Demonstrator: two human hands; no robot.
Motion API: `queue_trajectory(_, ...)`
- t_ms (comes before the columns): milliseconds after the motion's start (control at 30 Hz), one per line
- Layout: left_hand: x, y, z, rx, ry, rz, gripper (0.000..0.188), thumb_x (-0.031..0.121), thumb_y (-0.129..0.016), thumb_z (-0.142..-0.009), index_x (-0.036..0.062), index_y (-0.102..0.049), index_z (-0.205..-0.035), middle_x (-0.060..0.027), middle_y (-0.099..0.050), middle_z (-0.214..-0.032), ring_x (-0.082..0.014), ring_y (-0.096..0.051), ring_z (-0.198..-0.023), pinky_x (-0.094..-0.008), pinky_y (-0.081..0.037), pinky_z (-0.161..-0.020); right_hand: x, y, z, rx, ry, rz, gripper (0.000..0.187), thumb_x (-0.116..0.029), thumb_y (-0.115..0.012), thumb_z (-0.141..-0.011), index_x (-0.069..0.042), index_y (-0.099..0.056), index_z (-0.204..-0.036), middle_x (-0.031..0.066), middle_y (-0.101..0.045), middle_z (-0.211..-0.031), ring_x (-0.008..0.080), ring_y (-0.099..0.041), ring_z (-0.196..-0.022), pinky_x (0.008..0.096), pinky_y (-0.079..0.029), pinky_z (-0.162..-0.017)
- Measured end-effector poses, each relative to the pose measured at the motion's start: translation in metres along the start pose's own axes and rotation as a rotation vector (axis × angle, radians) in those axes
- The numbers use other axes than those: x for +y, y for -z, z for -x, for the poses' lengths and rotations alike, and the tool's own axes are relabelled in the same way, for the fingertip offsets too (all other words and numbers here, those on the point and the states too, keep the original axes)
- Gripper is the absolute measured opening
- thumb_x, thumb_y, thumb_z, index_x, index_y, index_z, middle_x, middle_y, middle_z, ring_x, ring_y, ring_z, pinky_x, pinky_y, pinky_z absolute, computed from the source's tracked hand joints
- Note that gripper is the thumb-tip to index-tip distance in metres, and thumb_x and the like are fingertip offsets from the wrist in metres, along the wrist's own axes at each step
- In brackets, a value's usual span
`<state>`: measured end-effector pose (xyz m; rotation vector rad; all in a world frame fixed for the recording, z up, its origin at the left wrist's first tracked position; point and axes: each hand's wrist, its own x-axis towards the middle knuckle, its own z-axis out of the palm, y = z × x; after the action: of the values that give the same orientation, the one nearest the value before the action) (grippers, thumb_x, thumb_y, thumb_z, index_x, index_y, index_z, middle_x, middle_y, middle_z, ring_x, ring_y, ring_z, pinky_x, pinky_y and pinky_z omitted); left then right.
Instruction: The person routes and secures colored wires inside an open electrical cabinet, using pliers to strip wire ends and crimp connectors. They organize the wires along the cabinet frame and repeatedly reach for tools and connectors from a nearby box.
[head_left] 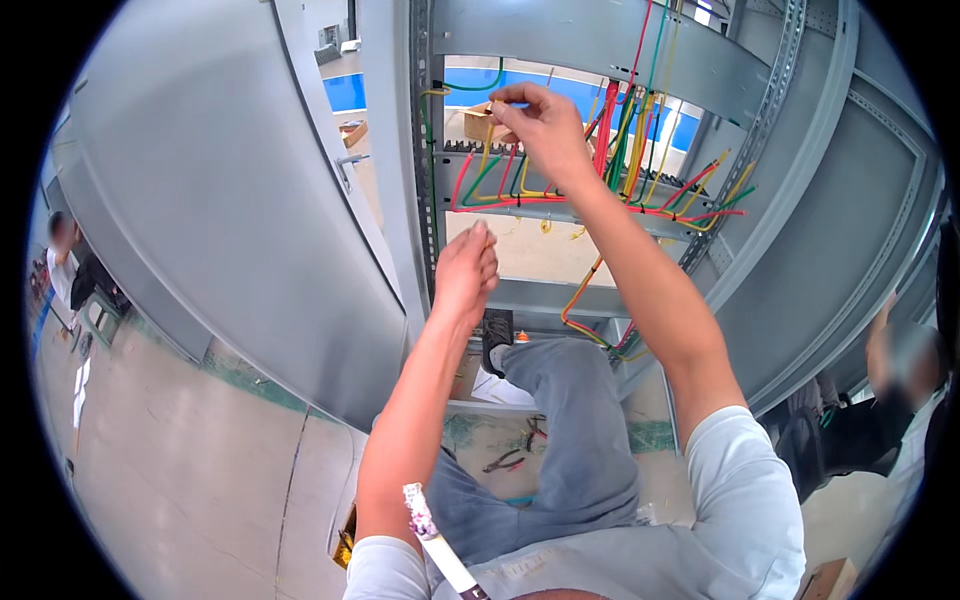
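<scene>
My right hand (540, 125) reaches up into a grey metal cabinet frame, its thumb and forefinger pinched at the upper end of a yellow wire (487, 150). A small dark piece shows at those fingertips, too small to name. Lower and to the left, my left hand (466, 270) is closed with its fingers curled; what it may hold is hidden. Between and beyond the hands, red, green and yellow wires (540, 198) run along a crossbar (640, 178) and stick up in a row. A thick bundle of red wires (606, 130) drops from above.
A grey cabinet door (220, 180) stands at the left, another panel (840, 260) at the right. Pliers (503, 461) lie on the floor beside my leg. A cigarette (445, 555) juts in at the lower edge. One person (70, 265) sits far left, another (890, 400) is at right.
</scene>
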<state>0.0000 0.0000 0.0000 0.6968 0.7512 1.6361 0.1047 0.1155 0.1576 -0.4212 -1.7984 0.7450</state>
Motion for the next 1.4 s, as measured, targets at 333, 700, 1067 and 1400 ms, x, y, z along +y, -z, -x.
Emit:
queue_trajectory(333, -0.019, -0.012, -0.06, 0.198, -0.51, -0.556, 0.053, 0.021, -0.057, -0.105, 0.0013, -0.046, -0.153, 0.0036, -0.048, -0.07, -0.0069, -0.046, -0.061, -0.0249, -0.038, -0.057, 0.0, 0.0, -0.038, 0.075, -0.03, 0.283, 0.021, -0.013, -0.072, -0.09, 0.003, -0.076, -0.103, 0.0108, -0.076, -0.084, 0.0176, -0.072, -0.057, 0.0297, -0.056, -0.056)
queue_trajectory(700, -0.026, -0.022, -0.072, 0.26, -0.541, -0.777, 0.06, 0.021, -0.056, -0.104, -0.0029, -0.036, -0.155, -0.0275, -0.07, -0.093, -0.0435, -0.07, -0.091, -0.0475, -0.052, -0.085, 0.002, 0.001, -0.042, -0.018, -0.019, 0.442, 0.021, -0.014, -0.071, -0.089, 0.003, -0.077, -0.101, 0.0124, -0.076, -0.083, 0.0208, -0.073, -0.057, 0.0308, -0.056, -0.058)
queue_trajectory(1067, -0.021, -0.023, -0.072, 0.24, -0.508, -0.781, 0.065, 0.017, -0.059, -0.101, -0.0004, -0.031, -0.157, -0.0275, -0.071, -0.093, -0.0456, -0.07, -0.091, -0.0504, -0.053, -0.083, 0.011, 0.001, -0.051, -0.041, -0.01, 0.474, 0.021, -0.013, -0.073, -0.092, 0.002, -0.076, -0.105, 0.0091, -0.076, -0.084, 0.0138, -0.072, -0.057, 0.0262, -0.056, -0.049)
queue_trajectory(1400, -0.019, -0.025, -0.071, 0.248, -0.481, -0.825, 0.066, 0.016, -0.059, -0.101, 0.0031, -0.028, -0.158, -0.0284, -0.071, -0.093, -0.0479, -0.07, -0.092, -0.0526, -0.053, -0.081, 0.011, 0.003, -0.053, -0.022, -0.029, 0.444, 0.021, -0.014, -0.072, -0.09, 0.003, -0.076, -0.101, 0.0125, -0.077, -0.084, 0.02, -0.075, -0.06, 0.0287, -0.058, -0.056)
